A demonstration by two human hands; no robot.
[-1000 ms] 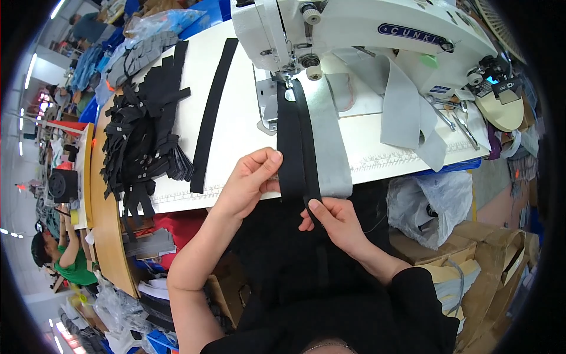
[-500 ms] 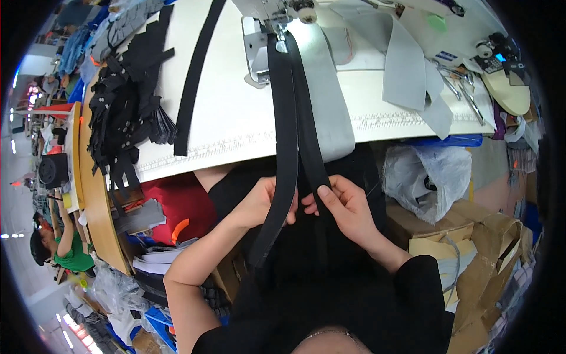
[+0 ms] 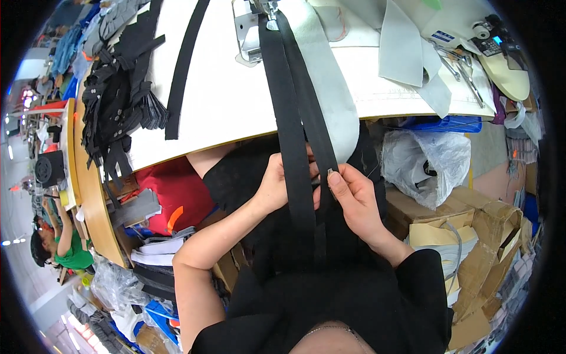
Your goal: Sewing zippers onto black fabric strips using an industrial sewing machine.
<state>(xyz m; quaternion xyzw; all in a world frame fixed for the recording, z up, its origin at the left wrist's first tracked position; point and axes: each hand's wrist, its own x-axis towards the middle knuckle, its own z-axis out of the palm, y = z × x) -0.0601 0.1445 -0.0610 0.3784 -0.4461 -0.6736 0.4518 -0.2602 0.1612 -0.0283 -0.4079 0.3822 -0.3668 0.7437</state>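
Note:
Two long black fabric strips run from under the metal presser foot (image 3: pixel 272 25) of a sewing machine, over the table edge and down toward my lap. My right hand (image 3: pixel 356 197) pinches the edge of the right strip (image 3: pixel 312 112) between thumb and fingers; a small pale bit shows at the thumb tip. Behind the left strip (image 3: pixel 292 127) is my left hand (image 3: pixel 274 183), its fingers curled and partly covered by it. Its fingertips show in the gap between the strips, close to the right hand. A wide light grey strip (image 3: pixel 330 76) lies beside them, its rounded end over the edge.
On the white table (image 3: pixel 218 82) are a heap of black strips (image 3: pixel 121 88) and a single black strip (image 3: pixel 184 71) at left. Grey fabric pieces (image 3: pixel 401 47) and metal tools (image 3: pixel 469 79) lie at right. Below stand a plastic bag (image 3: pixel 427 165) and cardboard boxes (image 3: pixel 489 236).
My left hand has moved right, closer to my right hand. The left strip's loose end has swung right and hangs straighter. The table sits higher in the picture.

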